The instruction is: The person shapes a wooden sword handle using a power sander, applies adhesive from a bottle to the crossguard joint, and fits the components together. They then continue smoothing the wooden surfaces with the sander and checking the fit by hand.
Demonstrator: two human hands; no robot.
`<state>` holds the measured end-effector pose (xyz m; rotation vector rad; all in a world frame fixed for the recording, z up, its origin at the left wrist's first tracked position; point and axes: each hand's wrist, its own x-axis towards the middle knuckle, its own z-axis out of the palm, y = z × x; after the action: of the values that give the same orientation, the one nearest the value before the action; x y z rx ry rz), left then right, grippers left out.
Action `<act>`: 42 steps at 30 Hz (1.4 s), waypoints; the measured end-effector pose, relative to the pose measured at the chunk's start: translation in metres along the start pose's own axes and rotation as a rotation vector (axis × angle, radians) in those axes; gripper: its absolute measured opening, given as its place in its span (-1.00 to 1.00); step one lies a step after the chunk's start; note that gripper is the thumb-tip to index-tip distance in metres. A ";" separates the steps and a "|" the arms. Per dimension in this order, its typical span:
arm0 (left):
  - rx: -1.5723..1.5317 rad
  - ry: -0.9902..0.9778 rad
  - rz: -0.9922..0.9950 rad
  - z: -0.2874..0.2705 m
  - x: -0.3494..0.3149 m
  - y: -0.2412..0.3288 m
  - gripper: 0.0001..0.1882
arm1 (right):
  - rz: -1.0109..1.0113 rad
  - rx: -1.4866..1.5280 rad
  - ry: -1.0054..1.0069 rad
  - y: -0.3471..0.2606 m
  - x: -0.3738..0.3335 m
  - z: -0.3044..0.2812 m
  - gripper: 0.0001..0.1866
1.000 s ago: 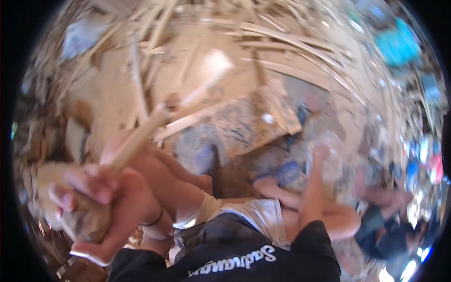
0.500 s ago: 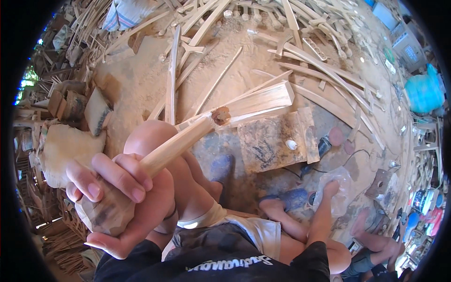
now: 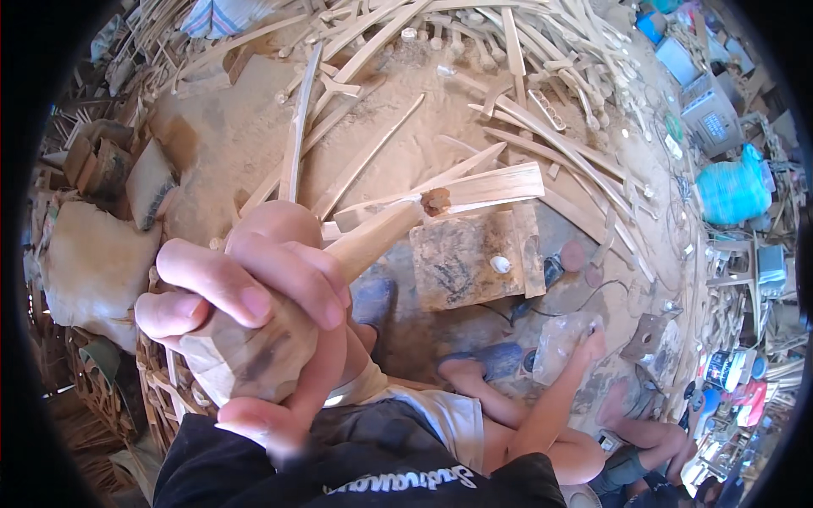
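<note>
My left hand is wrapped around the thick, faceted knob of a carved wooden piece. Its pale shaft slants up to the right, past a dark brown knot, into a broader, flat-sided end. Down at the right, my right hand is at the right edge of a clear plastic bag near the ground. Its fingers look closed, but what they hold, if anything, is too small to make out. A scuffed wooden block stands in front of me, bearing a small white object.
Long wooden strips and piled carved sticks lie across the dusty ground ahead. A dark-bodied tool with a cord rests right of the block. My blue sandals are below. Another person's leg shows at lower right.
The view has shifted, so the surroundings sit farther left. My left hand has brought the wooden piece rightward. My right hand has slid from the bag's middle toward its right edge.
</note>
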<state>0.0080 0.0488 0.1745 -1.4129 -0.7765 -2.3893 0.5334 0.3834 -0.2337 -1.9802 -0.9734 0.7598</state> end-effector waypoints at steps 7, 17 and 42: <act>0.009 -0.046 0.008 -0.008 0.003 -0.002 -0.28 | -0.310 0.041 0.005 -0.129 -0.059 -0.005 -0.82; 0.007 -0.027 0.011 -0.001 0.001 -0.003 -0.30 | -0.817 0.404 -0.495 -0.366 -0.362 0.005 -0.83; 0.154 0.067 -0.054 0.003 0.001 0.006 -0.44 | -1.728 -0.209 -0.236 -0.362 -0.454 0.040 -0.40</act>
<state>0.0122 0.0457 0.1783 -1.2603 -0.9699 -2.3464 0.1322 0.1636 0.1257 -0.5474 -2.3222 -0.1564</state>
